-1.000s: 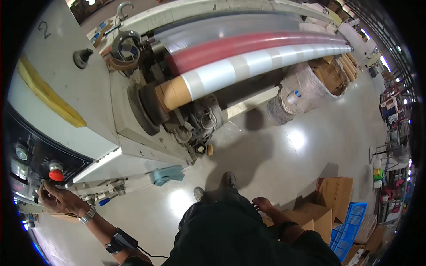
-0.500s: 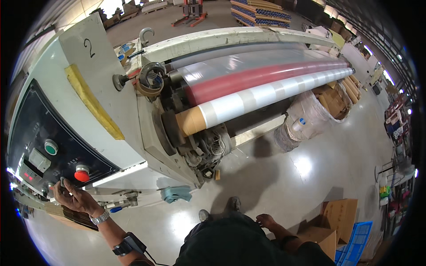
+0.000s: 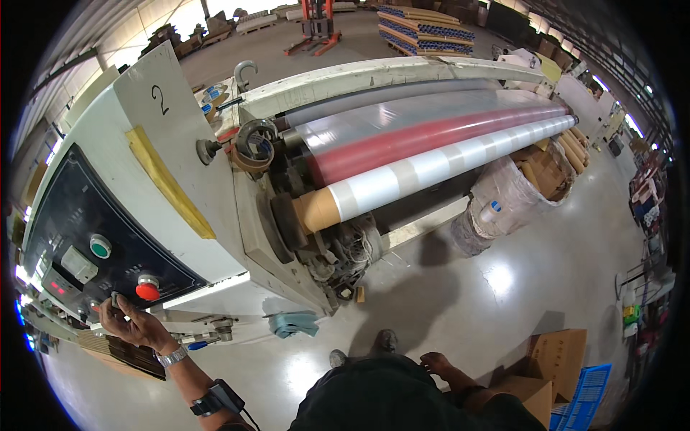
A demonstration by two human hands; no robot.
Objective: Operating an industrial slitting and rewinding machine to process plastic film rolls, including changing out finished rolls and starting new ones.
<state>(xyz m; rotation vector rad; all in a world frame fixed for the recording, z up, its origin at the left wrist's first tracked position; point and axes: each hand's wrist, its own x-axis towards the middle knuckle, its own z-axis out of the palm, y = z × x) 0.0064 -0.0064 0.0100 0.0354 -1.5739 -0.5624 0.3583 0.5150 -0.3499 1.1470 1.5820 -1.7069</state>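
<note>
My left hand [image 3: 135, 325] is at the lower edge of the machine's dark control panel [image 3: 79, 205], thumb and fingers pinched on a small knob [image 3: 115, 296]. Just right of the fingertips sits a red push button [image 3: 148, 289]; a green button [image 3: 100, 247] is farther up the panel. My right hand [image 3: 435, 363] hangs beside my body, away from the machine, with nothing seen in it and its fingers loosely apart. Across the machine lies a white-and-grey banded roll [image 3: 431, 164] on a brown cardboard core, in front of a red roller [image 3: 431, 132] under clear film.
A wrapped bin of cardboard scraps [image 3: 503, 194] stands by the roll's far end. Behind my right arm are an open cardboard box [image 3: 557, 363] and a blue crate [image 3: 586, 395]. A teal cloth [image 3: 293, 325] hangs from the machine's lower edge. Flattened cardboard [image 3: 122, 355] is stacked below my left hand.
The whole view has shifted, so the machine appears slightly lower and farther right. My left hand stays at the knob, and my right hand still hangs down.
</note>
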